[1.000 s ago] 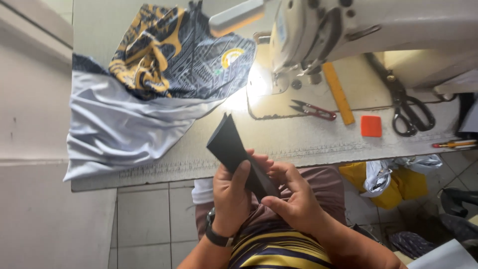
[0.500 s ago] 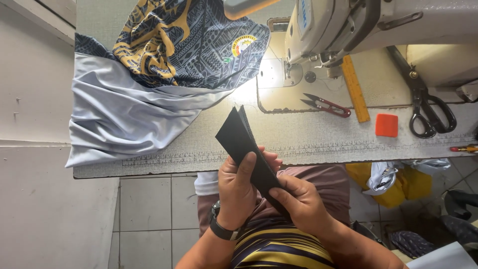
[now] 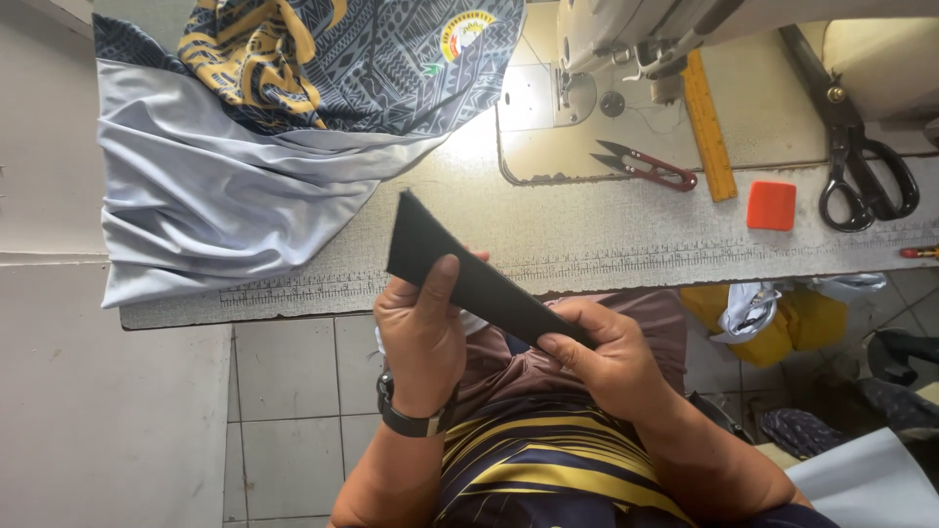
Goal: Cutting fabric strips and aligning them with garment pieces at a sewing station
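The left hand (image 3: pixel 423 332) pinches a flat black fabric piece (image 3: pixel 469 274) with its thumb laid along the near face and the other fingers hidden behind, so the strip is clamped between them at about its middle. The right hand (image 3: pixel 606 357) closes on the lower, narrow end, its fingertips (image 3: pixel 553 342) curled over the edge and the thumb tucked underneath; both hands are therefore shut on the same piece, one steadying, one gripping the tip. Held this way, the piece stands stretched and slanted, its broad end rising up and to the left past the left thumb and over the table edge (image 3: pixel 587 284), its point ending inside the right hand's grasp. It seems to be held taut above the lap so that it stays flat and can be looked over or folded, though that is a judgement. A dark wristwatch (image 3: pixel 411 418) sits on the left wrist. Beyond the hands, on the table, a pale grey and patterned blue-and-gold garment (image 3: pixel 254 137) lies bunched to the left, well apart from the black piece. Further off sits the sewing machine (image 3: pixel 626 39), with red-handled thread snips (image 3: pixel 650 168), a yellow ruler (image 3: pixel 709 127), an orange chalk block (image 3: pixel 772 205) and large black scissors (image 3: pixel 866 166) laid to its right, within reach.
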